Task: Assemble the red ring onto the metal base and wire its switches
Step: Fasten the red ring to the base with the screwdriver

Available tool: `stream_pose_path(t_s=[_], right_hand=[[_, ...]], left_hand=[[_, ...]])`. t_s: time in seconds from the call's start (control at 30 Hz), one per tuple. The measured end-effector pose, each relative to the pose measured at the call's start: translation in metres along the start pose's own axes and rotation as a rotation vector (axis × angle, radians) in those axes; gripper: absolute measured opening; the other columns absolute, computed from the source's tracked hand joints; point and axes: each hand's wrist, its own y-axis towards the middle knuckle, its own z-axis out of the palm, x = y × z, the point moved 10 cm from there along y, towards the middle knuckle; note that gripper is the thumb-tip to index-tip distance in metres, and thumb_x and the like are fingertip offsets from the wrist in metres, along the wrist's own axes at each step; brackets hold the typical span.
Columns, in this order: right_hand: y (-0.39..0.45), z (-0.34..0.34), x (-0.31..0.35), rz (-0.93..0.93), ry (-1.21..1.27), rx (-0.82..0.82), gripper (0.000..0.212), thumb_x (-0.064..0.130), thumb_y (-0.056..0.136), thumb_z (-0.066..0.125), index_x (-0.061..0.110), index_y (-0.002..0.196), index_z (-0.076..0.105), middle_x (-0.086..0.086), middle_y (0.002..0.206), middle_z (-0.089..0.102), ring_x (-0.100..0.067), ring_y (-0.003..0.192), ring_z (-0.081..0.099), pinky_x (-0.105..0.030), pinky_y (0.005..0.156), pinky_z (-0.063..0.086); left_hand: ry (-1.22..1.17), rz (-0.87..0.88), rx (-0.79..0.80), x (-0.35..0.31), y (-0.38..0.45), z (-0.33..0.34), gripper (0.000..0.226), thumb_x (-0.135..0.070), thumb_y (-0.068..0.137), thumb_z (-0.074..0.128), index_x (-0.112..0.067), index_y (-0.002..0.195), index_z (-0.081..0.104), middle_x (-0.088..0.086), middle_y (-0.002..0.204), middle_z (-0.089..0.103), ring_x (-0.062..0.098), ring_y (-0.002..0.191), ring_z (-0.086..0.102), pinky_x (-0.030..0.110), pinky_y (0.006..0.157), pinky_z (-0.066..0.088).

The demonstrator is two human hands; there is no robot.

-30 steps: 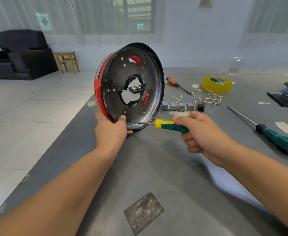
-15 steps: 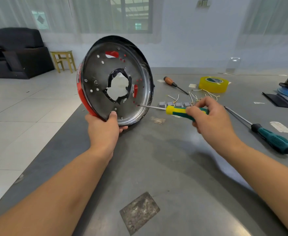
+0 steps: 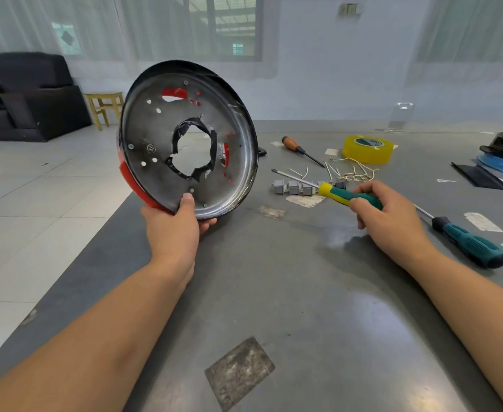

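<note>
Left hand [image 3: 172, 230] grips the bottom edge of the metal base [image 3: 167, 138], thumb pressed on its inner face, fingers curled behind. The base stands on edge, lifted off the desk [image 3: 288, 292], its dished face turned toward the person and tilted slightly right. The red ring [image 3: 131, 182] shows along the lower-left rim behind the base, and through its slots.

Right hand [image 3: 384, 215] is closed around the green-and-yellow screwdriver [image 3: 333, 193], low over the desk. The shaft's long axis runs up and left, tip clear of the base rim, just right of it.

Beyond the right hand lies the row of grey switches [image 3: 294, 187], with loose wires [image 3: 351, 171] behind them. Judgement: the right hand is nearer the switches; the left is committed to the base.
</note>
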Motion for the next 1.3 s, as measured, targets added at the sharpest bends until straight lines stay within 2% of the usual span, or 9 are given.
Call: stream_pose_path(t_s=[0.37,0.63,0.7,0.83,0.93,1.03,1.13,1.23,1.3], right_hand=[[0.000,0.035,-0.001,-0.129,-0.356,0.239,0.015,0.043,0.095,0.062,0.034,0.105,0.057,0.009,0.091,0.061,-0.009,0.081,0.055,-0.027,0.062,0.039],[-0.007,0.034,0.015,-0.188,-0.617,0.233,0.053,0.072,0.090,0.044,0.030,0.118,0.060,0.009,0.113,0.058,-0.017,0.107,0.054,-0.041,0.094,0.046],[-0.008,0.028,0.036,-0.223,-0.480,0.126,0.054,0.071,0.093,0.041,0.027,0.118,0.062,0.013,0.111,0.061,-0.011,0.100,0.056,-0.039,0.091,0.046],[-0.010,0.028,0.045,-0.069,-0.032,0.070,0.044,0.068,0.098,0.040,0.031,0.096,0.064,0.021,0.088,0.066,0.007,0.083,0.060,-0.021,0.072,0.043],[-0.010,0.036,0.036,0.066,0.212,0.112,0.036,0.056,0.100,0.052,0.026,0.104,0.070,0.011,0.093,0.074,-0.010,0.090,0.069,-0.032,0.080,0.052],[-0.011,0.043,0.036,0.136,0.420,0.125,0.025,0.044,0.102,0.056,0.025,0.091,0.069,0.014,0.066,0.071,-0.001,0.058,0.066,-0.019,0.050,0.049],[-0.013,0.045,0.035,0.176,0.446,0.107,0.030,0.044,0.102,0.057,0.018,0.092,0.069,0.005,0.065,0.070,-0.012,0.054,0.063,-0.026,0.050,0.048],[-0.016,0.048,0.031,0.246,0.547,0.095,0.031,0.042,0.102,0.056,0.013,0.101,0.068,-0.010,0.082,0.075,-0.029,0.071,0.065,-0.043,0.066,0.054],[-0.017,0.048,0.031,0.276,0.616,0.085,0.024,0.039,0.104,0.056,0.020,0.102,0.069,-0.009,0.094,0.078,-0.032,0.081,0.071,-0.046,0.074,0.059]], left_hand=[[0.065,-0.010,0.084,0.004,0.003,0.007,0.024,-0.030,0.099,0.067,-0.019,0.116,0.055,0.012,0.106,0.076,0.025,0.060,0.075,0.026,0.048,0.053],[0.073,-0.008,0.104,-0.001,-0.004,0.008,0.034,-0.058,0.089,0.060,-0.025,0.097,0.060,-0.008,0.065,0.069,0.015,0.045,0.058,0.029,0.045,0.046],[0.082,-0.017,0.109,-0.003,-0.006,0.008,0.043,-0.066,0.084,0.058,-0.025,0.091,0.062,-0.011,0.064,0.067,0.013,0.049,0.060,0.029,0.050,0.048],[0.038,-0.055,0.197,-0.003,-0.010,0.016,0.061,-0.080,0.071,0.061,-0.024,0.092,0.076,0.006,0.104,0.081,0.028,0.103,0.075,0.050,0.101,0.056],[0.037,-0.055,0.294,-0.010,-0.020,0.028,0.064,-0.085,0.071,0.060,-0.027,0.086,0.081,0.009,0.112,0.080,0.029,0.111,0.074,0.053,0.107,0.052],[-0.045,-0.063,0.401,-0.017,-0.029,0.039,0.065,-0.086,0.080,0.054,-0.036,0.109,0.082,-0.002,0.123,0.078,0.017,0.118,0.072,0.047,0.111,0.048],[-0.103,-0.091,0.451,-0.018,-0.036,0.045,0.076,-0.086,0.086,0.046,-0.030,0.128,0.074,0.002,0.126,0.076,0.022,0.118,0.072,0.046,0.100,0.055],[-0.115,-0.178,0.451,-0.011,-0.046,0.052,0.080,-0.081,0.082,0.053,-0.016,0.127,0.070,0.009,0.104,0.073,0.025,0.081,0.067,0.033,0.057,0.054],[-0.089,-0.216,0.482,-0.004,-0.056,0.060,0.079,-0.071,0.081,0.064,-0.016,0.137,0.060,0.007,0.114,0.074,0.020,0.081,0.066,0.030,0.049,0.049]])
